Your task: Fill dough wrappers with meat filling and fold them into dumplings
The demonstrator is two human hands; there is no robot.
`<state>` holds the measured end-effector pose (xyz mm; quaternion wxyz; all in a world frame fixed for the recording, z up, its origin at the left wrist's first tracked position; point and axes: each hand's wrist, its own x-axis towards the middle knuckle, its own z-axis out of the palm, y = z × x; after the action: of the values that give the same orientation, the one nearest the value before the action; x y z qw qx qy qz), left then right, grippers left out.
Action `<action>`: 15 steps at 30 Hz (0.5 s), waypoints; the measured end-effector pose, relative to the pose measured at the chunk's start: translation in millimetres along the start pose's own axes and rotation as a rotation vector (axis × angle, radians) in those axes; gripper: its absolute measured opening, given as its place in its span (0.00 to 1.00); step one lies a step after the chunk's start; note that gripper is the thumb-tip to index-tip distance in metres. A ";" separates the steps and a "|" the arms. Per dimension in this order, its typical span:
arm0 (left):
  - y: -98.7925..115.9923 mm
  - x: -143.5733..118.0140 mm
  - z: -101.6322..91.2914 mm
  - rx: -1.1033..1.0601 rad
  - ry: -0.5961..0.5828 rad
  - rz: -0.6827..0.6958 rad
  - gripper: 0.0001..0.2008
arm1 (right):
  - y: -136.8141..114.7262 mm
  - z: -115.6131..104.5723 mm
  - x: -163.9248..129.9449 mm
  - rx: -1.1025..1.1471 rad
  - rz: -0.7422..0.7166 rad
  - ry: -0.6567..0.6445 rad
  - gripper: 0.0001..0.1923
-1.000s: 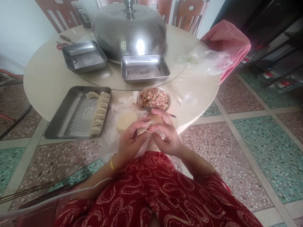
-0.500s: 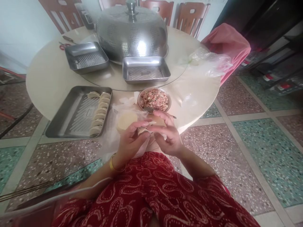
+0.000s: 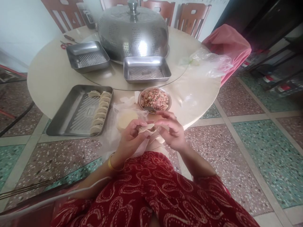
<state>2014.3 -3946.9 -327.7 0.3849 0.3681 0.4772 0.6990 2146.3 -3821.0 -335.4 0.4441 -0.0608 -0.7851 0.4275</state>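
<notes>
Between both hands, just off the table's near edge, is a half-folded dumpling (image 3: 147, 128) with its rim partly parted. My left hand (image 3: 132, 135) pinches its left side between thumb and fingers. At its right end, the thumb and fingers of my right hand (image 3: 172, 132) close on the wrapper. A stack of round wrappers (image 3: 126, 119) lies on clear plastic beside my left hand. Beyond the hands stands a bowl of minced filling (image 3: 155, 99) with a spoon (image 3: 149, 109) resting in it. Several finished dumplings (image 3: 101, 110) line the right side of a metal tray (image 3: 68, 126).
Two smaller metal trays (image 3: 88, 58) (image 3: 146, 78) sit farther back, before a large perforated steel dome (image 3: 133, 34). A crumpled plastic bag (image 3: 210, 64) lies at the right. Red scissors (image 3: 63, 45) are at the far left. Wooden chairs (image 3: 193, 17) stand behind the round table (image 3: 47, 85).
My right hand has shifted slightly right, and its fingers have moved along the wrapper's edge. More of the dumpling now shows between the hands. The camera view has moved slightly.
</notes>
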 end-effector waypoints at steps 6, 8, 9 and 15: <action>-0.5 2.2 1.3 0.107 -0.003 0.021 0.06 | -5.0 -6.5 6.0 -0.146 0.037 -0.079 0.14; -1.2 2.7 1.0 0.143 -0.013 0.033 0.07 | -5.1 -6.6 6.8 -0.165 0.004 -0.090 0.13; -1.4 2.8 0.9 0.151 -0.018 0.033 0.08 | -5.0 -6.3 7.0 -0.164 -0.005 -0.086 0.12; -2.0 3.5 0.5 0.122 -0.066 0.013 0.07 | -4.9 -3.5 7.4 -0.080 0.124 -0.050 0.10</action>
<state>2013.6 -3943.1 -329.0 0.3725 0.4170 0.5037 0.6585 2145.8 -3818.4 -326.3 0.3944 -0.1164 -0.8071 0.4237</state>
